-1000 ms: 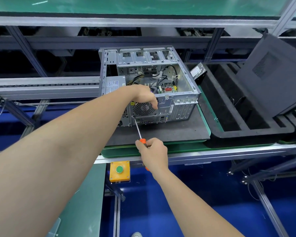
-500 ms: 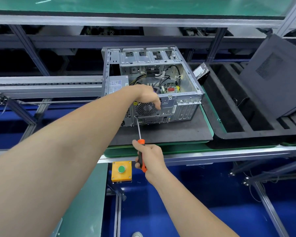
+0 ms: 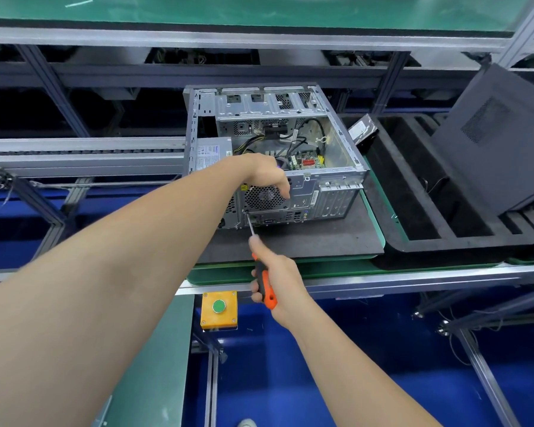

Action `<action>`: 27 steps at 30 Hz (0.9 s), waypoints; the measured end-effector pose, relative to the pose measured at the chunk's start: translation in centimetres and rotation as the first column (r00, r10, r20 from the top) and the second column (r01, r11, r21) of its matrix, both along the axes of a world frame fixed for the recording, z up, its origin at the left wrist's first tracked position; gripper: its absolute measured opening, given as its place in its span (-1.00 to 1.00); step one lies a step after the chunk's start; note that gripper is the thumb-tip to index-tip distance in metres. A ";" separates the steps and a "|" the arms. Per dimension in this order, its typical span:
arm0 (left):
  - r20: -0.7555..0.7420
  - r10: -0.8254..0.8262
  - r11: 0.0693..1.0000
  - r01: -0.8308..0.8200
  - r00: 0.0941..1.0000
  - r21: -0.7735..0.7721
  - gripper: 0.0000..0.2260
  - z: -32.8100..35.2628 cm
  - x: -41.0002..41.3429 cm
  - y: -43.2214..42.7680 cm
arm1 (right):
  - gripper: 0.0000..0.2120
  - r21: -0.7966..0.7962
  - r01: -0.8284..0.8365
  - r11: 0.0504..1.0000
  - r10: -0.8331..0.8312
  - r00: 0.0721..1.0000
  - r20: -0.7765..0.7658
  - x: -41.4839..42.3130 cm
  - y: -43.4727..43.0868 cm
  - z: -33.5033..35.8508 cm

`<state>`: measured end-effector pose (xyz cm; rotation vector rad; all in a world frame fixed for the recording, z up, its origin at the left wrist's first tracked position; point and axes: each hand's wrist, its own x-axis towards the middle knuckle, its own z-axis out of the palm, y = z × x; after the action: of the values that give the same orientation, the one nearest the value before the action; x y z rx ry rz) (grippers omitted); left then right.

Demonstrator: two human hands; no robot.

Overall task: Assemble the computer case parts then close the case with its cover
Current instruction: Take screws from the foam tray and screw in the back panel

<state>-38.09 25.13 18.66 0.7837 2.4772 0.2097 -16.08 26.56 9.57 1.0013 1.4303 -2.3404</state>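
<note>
An open silver computer case [image 3: 330, 192] lies on a dark mat [image 3: 305, 241], its rear panel facing me, with cables and a board visible inside. My left hand [image 3: 267, 172] rests on the top rear edge of the case, fingers curled down over the fan grille. My right hand [image 3: 278, 278] grips an orange and black screwdriver [image 3: 264, 285]; its thin shaft points up to a spot at the lower left of the fan grille. The dark grey case cover [image 3: 500, 143] leans tilted at the right.
A black foam tray [image 3: 444, 235] with long slots sits right of the case, a hard drive [image 3: 363, 131] propped at its far left corner. A yellow box with a green button [image 3: 219, 308] hangs under the bench edge. Metal conveyor rails run to the left.
My right hand has slid back along the screwdriver handle, showing more of the orange grip. The left hand has stayed on the case edge. The view has shifted slightly.
</note>
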 end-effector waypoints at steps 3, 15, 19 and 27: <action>-0.015 -0.009 1.000 0.009 1.000 0.000 -0.44 -0.1 0.0 0.0 | -0.63 0.558 -0.013 0.830 0.030 0.999 -0.023 0.2 0.0 -0.5; 0.034 0.018 1.000 -0.018 0.999 0.006 -0.31 0.2 -0.1 -0.1 | -0.65 -0.449 0.043 0.892 -0.016 0.998 0.062 0.3 -1.0 -1.0; 0.022 0.010 1.000 -0.010 1.000 0.001 -0.30 -0.1 -0.2 -0.1 | -0.67 0.035 0.105 0.994 -0.105 0.994 -0.018 0.2 -1.9 -1.6; 0.027 -0.004 1.000 0.004 1.000 0.007 -0.24 -0.1 -0.3 -0.1 | -0.59 -0.507 -0.011 0.862 -0.021 0.998 -0.058 0.7 0.1 -1.4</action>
<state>-38.38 25.06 18.55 0.7834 2.4502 0.2256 -15.40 26.63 8.18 0.7809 0.7419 -2.5643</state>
